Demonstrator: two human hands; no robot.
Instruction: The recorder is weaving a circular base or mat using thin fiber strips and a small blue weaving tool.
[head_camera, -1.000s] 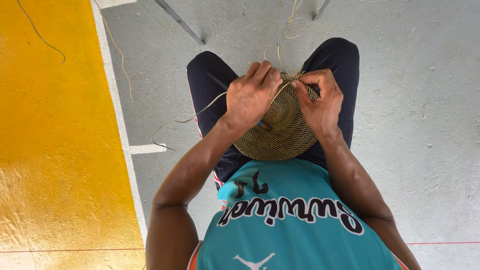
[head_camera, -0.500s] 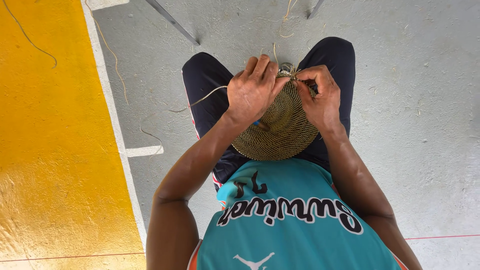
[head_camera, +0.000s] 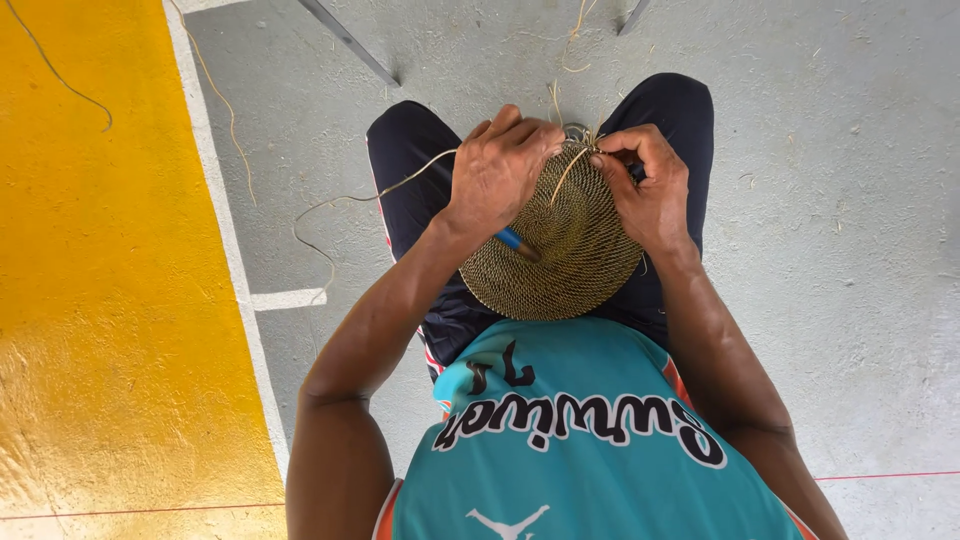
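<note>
A round, coiled woven disc of tan fibre rests on my lap, between my knees in dark trousers. My left hand grips the disc's far left rim and also holds a blue-handled tool whose end pokes out below the palm. My right hand pinches a thin straw strand at the far rim of the disc. A long loose fibre trails from under my left hand out over the floor to the left.
Grey concrete floor with scattered straw bits lies all around. A yellow painted area with a white border line fills the left. Two metal legs stand at the top. More loose strands lie near them.
Both hands stay on the disc's far rim. The right hand's fingers have shifted to pinch the strand, and the loose fibre on the left has changed its curve.
</note>
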